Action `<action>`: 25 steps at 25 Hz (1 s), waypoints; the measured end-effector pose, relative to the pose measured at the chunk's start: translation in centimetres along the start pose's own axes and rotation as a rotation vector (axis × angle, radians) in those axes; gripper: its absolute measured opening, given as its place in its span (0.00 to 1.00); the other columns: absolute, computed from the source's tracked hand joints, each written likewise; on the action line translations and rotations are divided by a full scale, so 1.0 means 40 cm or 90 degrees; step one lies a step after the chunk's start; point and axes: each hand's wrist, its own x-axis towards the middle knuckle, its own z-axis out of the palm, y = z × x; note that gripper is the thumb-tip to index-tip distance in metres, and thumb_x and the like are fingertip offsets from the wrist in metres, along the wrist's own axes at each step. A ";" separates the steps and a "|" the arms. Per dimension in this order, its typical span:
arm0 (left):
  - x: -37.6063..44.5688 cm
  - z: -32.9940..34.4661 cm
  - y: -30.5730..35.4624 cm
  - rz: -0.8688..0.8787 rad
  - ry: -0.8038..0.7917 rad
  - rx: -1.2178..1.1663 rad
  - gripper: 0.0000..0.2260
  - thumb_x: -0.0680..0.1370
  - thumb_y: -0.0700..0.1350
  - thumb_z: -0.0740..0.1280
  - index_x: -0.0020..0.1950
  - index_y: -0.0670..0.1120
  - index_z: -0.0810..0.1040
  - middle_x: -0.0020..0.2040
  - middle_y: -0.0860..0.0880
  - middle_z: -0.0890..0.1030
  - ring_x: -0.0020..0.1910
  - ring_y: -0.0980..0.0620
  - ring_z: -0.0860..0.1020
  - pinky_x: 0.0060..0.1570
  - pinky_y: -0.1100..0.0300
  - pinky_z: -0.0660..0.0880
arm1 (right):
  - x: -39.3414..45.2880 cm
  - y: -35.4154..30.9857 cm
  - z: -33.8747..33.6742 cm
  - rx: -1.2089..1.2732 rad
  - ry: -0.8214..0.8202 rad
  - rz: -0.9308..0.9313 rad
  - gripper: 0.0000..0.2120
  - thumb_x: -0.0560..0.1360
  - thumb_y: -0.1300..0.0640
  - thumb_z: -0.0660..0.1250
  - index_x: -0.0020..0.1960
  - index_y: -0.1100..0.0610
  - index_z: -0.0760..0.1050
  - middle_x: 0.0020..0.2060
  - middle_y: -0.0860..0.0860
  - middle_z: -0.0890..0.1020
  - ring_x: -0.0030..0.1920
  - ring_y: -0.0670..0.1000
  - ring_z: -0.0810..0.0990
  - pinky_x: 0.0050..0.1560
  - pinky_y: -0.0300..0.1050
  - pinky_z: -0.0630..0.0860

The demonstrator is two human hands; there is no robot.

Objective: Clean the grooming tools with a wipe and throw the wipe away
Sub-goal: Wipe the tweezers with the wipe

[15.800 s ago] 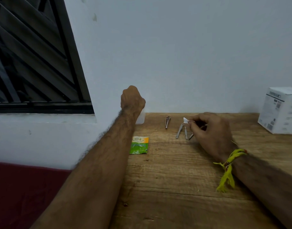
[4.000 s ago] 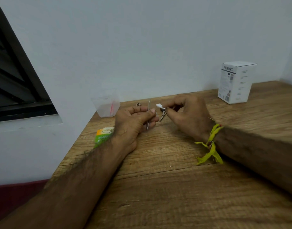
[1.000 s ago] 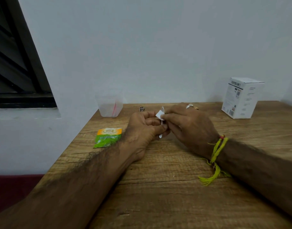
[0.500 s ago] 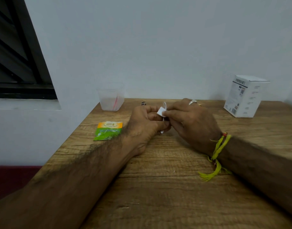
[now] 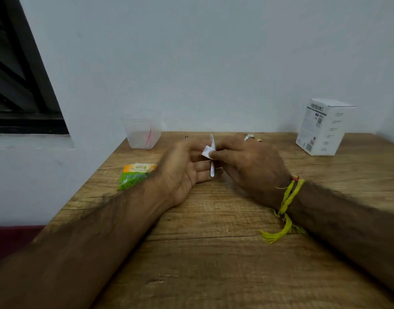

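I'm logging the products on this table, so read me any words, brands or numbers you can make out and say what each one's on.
"PORTRONICS", roughly; the letters are soft: top of the white box at the table's far right.
Smaller print and codes on the box: too small to read.
Green and orange sachet: printed word blurred and partly hidden by the left arm, unreadable.
Clear plastic cup: no text visible.

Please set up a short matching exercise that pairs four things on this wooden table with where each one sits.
Things:
1. small white wipe
2. green and orange sachet
3. clear plastic cup
4. white cardboard box

Places:
A. far right, near the wall
B. flat on the table, beside the left forearm
C. pinched by the right hand against a thin metal tool
D. back left corner, by the wall

Pairs: 1-C, 2-B, 3-D, 4-A
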 end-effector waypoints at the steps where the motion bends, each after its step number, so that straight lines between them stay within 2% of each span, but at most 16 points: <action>1: 0.000 -0.002 0.002 -0.010 0.004 -0.033 0.14 0.78 0.37 0.60 0.59 0.33 0.80 0.46 0.39 0.84 0.42 0.42 0.84 0.60 0.39 0.78 | -0.001 -0.002 0.000 -0.015 0.004 -0.018 0.12 0.72 0.65 0.72 0.54 0.56 0.84 0.52 0.52 0.85 0.42 0.61 0.83 0.36 0.53 0.78; 4: 0.000 0.001 -0.002 0.023 0.032 0.003 0.10 0.81 0.42 0.64 0.51 0.37 0.82 0.44 0.39 0.86 0.40 0.43 0.86 0.50 0.44 0.83 | -0.002 -0.007 -0.003 -0.035 0.024 -0.045 0.11 0.70 0.65 0.74 0.52 0.57 0.85 0.50 0.52 0.85 0.41 0.60 0.83 0.35 0.49 0.76; 6: 0.002 0.005 -0.009 0.053 0.074 0.037 0.10 0.79 0.42 0.71 0.53 0.35 0.81 0.45 0.37 0.86 0.41 0.43 0.86 0.44 0.47 0.84 | 0.003 -0.014 -0.001 -0.035 0.029 -0.052 0.10 0.71 0.65 0.74 0.51 0.57 0.85 0.50 0.52 0.85 0.42 0.59 0.83 0.35 0.49 0.76; 8: 0.002 0.007 -0.013 0.057 0.101 0.038 0.10 0.77 0.39 0.72 0.54 0.34 0.80 0.43 0.38 0.86 0.39 0.44 0.86 0.40 0.49 0.84 | 0.001 -0.017 -0.002 -0.039 0.036 -0.076 0.09 0.71 0.65 0.74 0.51 0.58 0.85 0.51 0.53 0.85 0.43 0.59 0.83 0.36 0.49 0.77; 12: -0.001 0.007 -0.007 0.048 0.105 0.025 0.06 0.78 0.37 0.71 0.50 0.33 0.80 0.42 0.37 0.85 0.38 0.44 0.85 0.43 0.47 0.85 | 0.003 -0.010 -0.008 -0.065 0.065 -0.109 0.06 0.74 0.64 0.72 0.50 0.59 0.85 0.50 0.54 0.85 0.43 0.58 0.81 0.36 0.49 0.75; 17: 0.000 0.004 -0.009 0.045 0.107 0.033 0.05 0.78 0.36 0.71 0.49 0.33 0.80 0.43 0.37 0.85 0.38 0.45 0.85 0.43 0.48 0.85 | -0.002 -0.007 -0.003 -0.072 0.059 -0.138 0.07 0.72 0.65 0.72 0.49 0.58 0.85 0.48 0.53 0.85 0.42 0.58 0.82 0.34 0.49 0.77; 19: 0.001 0.003 -0.006 0.053 0.107 0.032 0.04 0.78 0.36 0.71 0.47 0.34 0.80 0.44 0.37 0.85 0.39 0.45 0.85 0.41 0.49 0.85 | 0.002 -0.007 -0.006 -0.074 0.069 -0.145 0.07 0.73 0.64 0.70 0.49 0.58 0.85 0.49 0.53 0.85 0.42 0.58 0.82 0.35 0.49 0.76; 22: 0.003 0.004 -0.010 0.058 0.122 0.058 0.07 0.77 0.37 0.72 0.51 0.33 0.80 0.46 0.35 0.84 0.38 0.45 0.84 0.36 0.52 0.84 | 0.001 -0.015 -0.002 -0.077 0.039 -0.171 0.05 0.73 0.64 0.71 0.48 0.58 0.84 0.49 0.54 0.85 0.41 0.59 0.82 0.35 0.49 0.77; 25: 0.001 0.004 -0.010 0.067 0.124 0.067 0.05 0.77 0.37 0.72 0.49 0.35 0.81 0.44 0.36 0.84 0.37 0.46 0.83 0.32 0.55 0.82 | -0.001 -0.014 -0.006 -0.082 0.033 -0.164 0.05 0.74 0.63 0.70 0.48 0.58 0.85 0.48 0.53 0.85 0.42 0.59 0.82 0.35 0.51 0.78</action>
